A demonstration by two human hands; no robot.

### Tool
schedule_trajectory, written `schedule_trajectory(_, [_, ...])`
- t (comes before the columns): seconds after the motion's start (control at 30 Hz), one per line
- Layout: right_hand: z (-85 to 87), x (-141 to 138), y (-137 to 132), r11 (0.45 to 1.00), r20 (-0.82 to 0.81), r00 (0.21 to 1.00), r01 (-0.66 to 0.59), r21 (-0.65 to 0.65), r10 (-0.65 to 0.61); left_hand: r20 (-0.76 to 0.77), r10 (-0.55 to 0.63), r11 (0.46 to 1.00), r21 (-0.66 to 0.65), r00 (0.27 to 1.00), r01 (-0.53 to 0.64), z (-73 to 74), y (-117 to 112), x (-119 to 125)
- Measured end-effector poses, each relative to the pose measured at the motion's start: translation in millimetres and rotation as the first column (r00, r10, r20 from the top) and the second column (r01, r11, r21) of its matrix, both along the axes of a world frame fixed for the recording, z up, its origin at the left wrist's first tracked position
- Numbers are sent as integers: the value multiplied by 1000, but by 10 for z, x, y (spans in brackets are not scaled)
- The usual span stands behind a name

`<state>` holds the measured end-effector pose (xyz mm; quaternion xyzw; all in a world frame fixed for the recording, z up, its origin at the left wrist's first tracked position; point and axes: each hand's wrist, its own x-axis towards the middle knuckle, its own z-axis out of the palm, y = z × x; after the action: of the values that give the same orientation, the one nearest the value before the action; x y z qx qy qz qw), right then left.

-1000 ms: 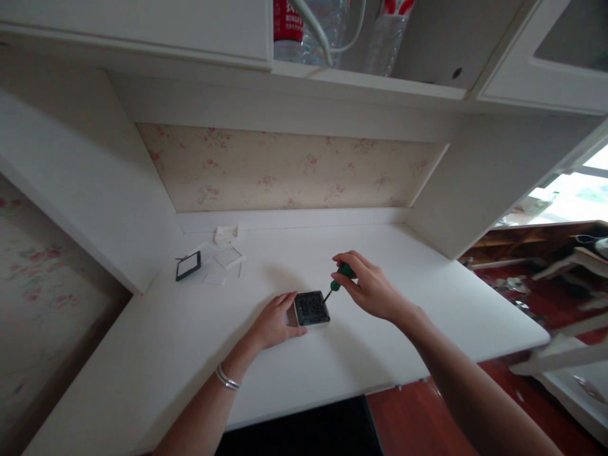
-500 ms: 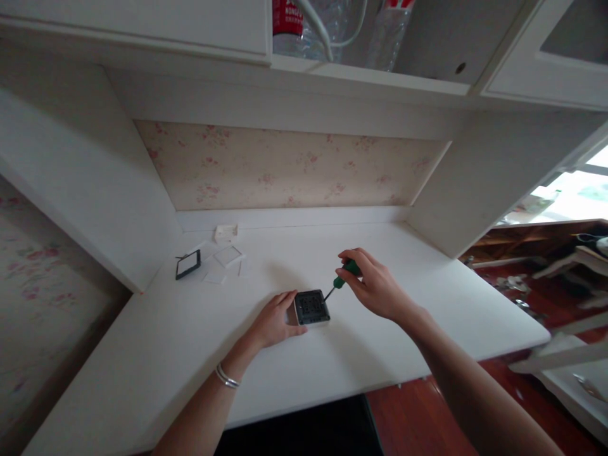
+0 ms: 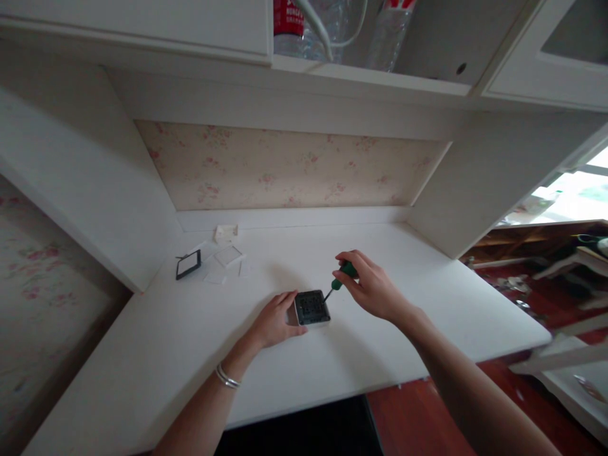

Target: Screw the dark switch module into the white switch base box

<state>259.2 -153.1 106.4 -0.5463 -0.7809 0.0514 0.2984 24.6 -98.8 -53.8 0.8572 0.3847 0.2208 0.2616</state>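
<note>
On the white desk [image 3: 361,354] lies a small square black-and-white unit [image 3: 312,307], its black face up and its pale casing showing along the near edge. It looks like an electrical fitting, though I cannot make out its details. My left hand [image 3: 275,322] grips it from the left, thumb along the near side and fingers at the far left corner. A green-handled screwdriver [image 3: 346,275] is held in my right hand [image 3: 373,285]. It slants down to the left, and its tip meets the unit's right part; what it touches there is too small to see.
Left on the desk are a black frame [image 3: 189,265], clear square plates [image 3: 228,256] and a small pale piece [image 3: 226,233]. Bottles [image 3: 390,35] and a white cable [image 3: 317,28] sit in the cabinet above. A dark seat [image 3: 304,430] stands below the front edge.
My right hand and the screwdriver handle have shifted very slightly left, with the tip still on the unit. The left hand and the unit stay in place.
</note>
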Motion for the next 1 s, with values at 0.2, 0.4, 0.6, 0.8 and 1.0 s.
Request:
schedule_trajectory(0.2, [191,-64,-6,982,86,986,-129,-135,142,-5,12,1000,-3,1000,-12,1,-6,4])
schedule_trajectory(0.4, [293,-178,106,986,286,953,-62,-153,104,-1,20,1000,-11,1000,-20,15,-15,7])
schedule_trajectory(0.6, [347,-203,207,968,300,921,-231,-93,249,-8,13,1000,-2,1000,-13,5,-11,6])
schedule_trajectory(0.8, [407,-231,249,987,437,893,-49,-153,112,-4,5,1000,1,1000,-5,4,-4,3])
schedule_trajectory(1.0, [511,-220,311,961,472,853,-115,-251,225,-16,12,1000,-11,1000,-12,6,-8,-2])
